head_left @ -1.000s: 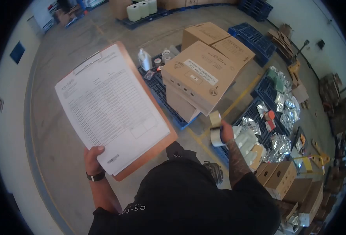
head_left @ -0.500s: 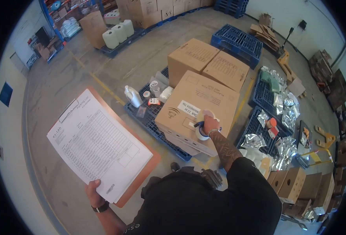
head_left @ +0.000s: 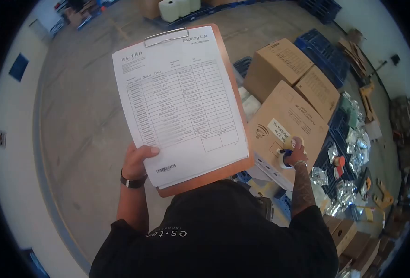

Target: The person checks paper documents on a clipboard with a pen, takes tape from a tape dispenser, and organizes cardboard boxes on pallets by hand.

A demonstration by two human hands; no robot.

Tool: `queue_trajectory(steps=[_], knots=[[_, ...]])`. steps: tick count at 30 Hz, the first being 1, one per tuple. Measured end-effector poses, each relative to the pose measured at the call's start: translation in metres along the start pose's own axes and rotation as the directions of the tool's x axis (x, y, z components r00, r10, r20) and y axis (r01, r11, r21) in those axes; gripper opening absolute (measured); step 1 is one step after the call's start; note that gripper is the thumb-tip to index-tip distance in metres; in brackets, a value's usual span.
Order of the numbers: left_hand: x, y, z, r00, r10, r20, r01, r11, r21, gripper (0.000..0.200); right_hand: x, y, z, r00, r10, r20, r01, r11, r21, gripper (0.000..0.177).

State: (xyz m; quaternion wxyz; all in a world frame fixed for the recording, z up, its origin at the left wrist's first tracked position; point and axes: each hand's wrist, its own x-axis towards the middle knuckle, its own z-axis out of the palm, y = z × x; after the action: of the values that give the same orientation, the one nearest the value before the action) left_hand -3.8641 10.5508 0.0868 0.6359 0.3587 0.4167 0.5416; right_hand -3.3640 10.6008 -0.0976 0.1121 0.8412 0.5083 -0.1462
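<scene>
My left hand (head_left: 137,161) grips the lower left edge of a clipboard (head_left: 243,139), its thumb on top of the sheets. A printed packing list (head_left: 181,106) lies under the metal clip, with a table and a barcode. On the right, my right hand (head_left: 296,153) is at a tape dispenser (head_left: 287,160) with a blue part, on top of a closed cardboard box (head_left: 290,116). A roll of tape (head_left: 297,140) shows beside the fingers. How the fingers close round the dispenser is partly hidden.
Two more cardboard boxes (head_left: 282,62) stand behind the near one. Blue pallets (head_left: 323,53) lie farther back. Silver foil packs (head_left: 344,192) and a red-lidded item (head_left: 339,161) are at the right. White jugs (head_left: 169,10) stand at the top.
The clipboard has come up and toward the middle, more upright and closer to the camera. The view has turned, so the boxes and my right hand appear farther right. My right hand stays at the dispenser.
</scene>
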Motion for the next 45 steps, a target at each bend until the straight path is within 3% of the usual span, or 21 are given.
queue_trajectory(steps=[1,3,4,6,7,10,12,13,15,18,19,20,21,23,24,25,26,29,35,43,45], knots=[[0.015,0.008,-0.008,0.999,-0.006,0.034,0.006,1.000,-0.005,0.059,-0.009,-0.010,-0.006,0.999,0.033,-0.010,-0.032,0.999,0.007,0.070],[0.040,0.021,-0.025,0.990,-0.027,0.137,0.025,1.000,0.016,0.058,-0.029,-0.031,-0.012,0.900,-0.037,-0.435,0.098,0.988,0.119,0.050],[0.053,0.026,-0.034,0.986,-0.038,0.165,0.037,0.999,0.012,0.058,-0.034,-0.043,-0.015,0.899,-0.008,-0.437,0.069,0.990,0.123,0.050],[0.075,0.035,-0.051,0.967,-0.071,0.245,0.067,0.997,0.024,0.059,-0.042,-0.072,-0.021,0.800,-0.163,-0.577,0.510,0.691,0.512,0.025],[0.060,0.025,-0.039,0.961,-0.068,0.267,0.062,0.998,0.030,0.059,-0.064,-0.065,-0.027,0.797,-0.142,-0.587,0.504,0.692,0.517,0.025],[0.073,0.031,-0.049,0.939,-0.067,0.338,0.065,0.998,0.019,0.059,-0.114,-0.115,-0.064,0.922,-0.088,-0.376,0.321,0.716,0.620,0.020],[0.080,0.028,-0.058,0.928,-0.097,0.360,0.089,0.995,0.036,0.059,-0.126,-0.136,-0.063,0.885,-0.193,-0.423,0.463,0.278,0.842,0.022],[0.083,0.028,-0.060,0.925,-0.100,0.367,0.092,0.995,0.040,0.059,-0.143,-0.151,-0.073,0.887,-0.184,-0.423,0.460,0.277,0.844,0.022],[0.089,0.023,-0.062,0.900,-0.095,0.426,0.087,0.995,0.038,0.058,-0.183,-0.179,-0.102,0.908,-0.300,-0.293,0.199,-0.306,0.931,0.023],[0.090,0.024,-0.059,0.892,-0.125,0.434,0.122,0.992,0.034,0.054,-0.209,-0.204,-0.114,0.929,-0.167,-0.331,0.240,-0.410,0.880,0.018],[0.095,0.025,-0.063,0.876,-0.130,0.464,0.124,0.991,0.043,0.054,-0.215,-0.209,-0.122,0.930,-0.134,-0.341,0.260,-0.417,0.871,0.018],[0.100,0.023,-0.070,0.884,-0.152,0.443,0.126,0.988,0.088,0.052,-0.219,-0.210,-0.133,0.784,-0.055,-0.618,0.619,-0.010,0.785,0.017],[0.104,0.017,-0.076,0.889,-0.171,0.424,0.126,0.983,0.132,0.050,-0.222,-0.210,-0.144,0.561,-0.106,-0.821,0.774,0.419,0.475,0.019],[0.104,0.016,-0.075,0.885,-0.175,0.432,0.123,0.982,0.146,0.049,-0.240,-0.207,-0.191,0.319,-0.465,-0.826,0.945,0.220,0.241,0.013],[0.103,0.017,-0.070,0.897,-0.171,0.408,0.128,0.983,0.131,0.049,-0.263,-0.220,-0.215,0.288,-0.546,-0.787,0.947,0.041,0.319,0.009],[0.101,0.019,-0.065,0.908,-0.167,0.384,0.132,0.984,0.115,0.050,-0.274,-0.236,-0.222,0.155,-0.584,-0.797,0.883,-0.280,0.377,0.010],[0.100,0.019,-0.063,0.908,-0.179,0.378,0.143,0.982,0.120,0.050,-0.287,-0.252,-0.236,-0.038,-0.542,-0.840,0.886,-0.406,0.222,0.016],[0.099,0.020,-0.060,0.900,-0.218,0.377,0.174,0.973,0.149,0.050,-0.317,-0.289,-0.261,-0.204,-0.545,-0.813,0.865,-0.489,0.111,0.022],[0.097,0.028,-0.075,0.892,-0.310,0.328,0.256,0.946,0.196,0.051,-0.325,-0.265,-0.249,-0.022,-0.740,-0.672,0.949,-0.227,0.219,0.023],[0.107,0.037,-0.066,0.627,-0.474,0.618,0.280,0.878,0.389,0.056,-0.348,-0.279,-0.247,0.199,-0.960,-0.197,0.980,0.188,0.071,0.026],[0.114,0.044,-0.073,0.663,-0.437,0.608,0.254,0.895,0.367,0.057,-0.348,-0.281,-0.242,0.242,-0.965,-0.100,0.968,0.234,0.089,0.026]])
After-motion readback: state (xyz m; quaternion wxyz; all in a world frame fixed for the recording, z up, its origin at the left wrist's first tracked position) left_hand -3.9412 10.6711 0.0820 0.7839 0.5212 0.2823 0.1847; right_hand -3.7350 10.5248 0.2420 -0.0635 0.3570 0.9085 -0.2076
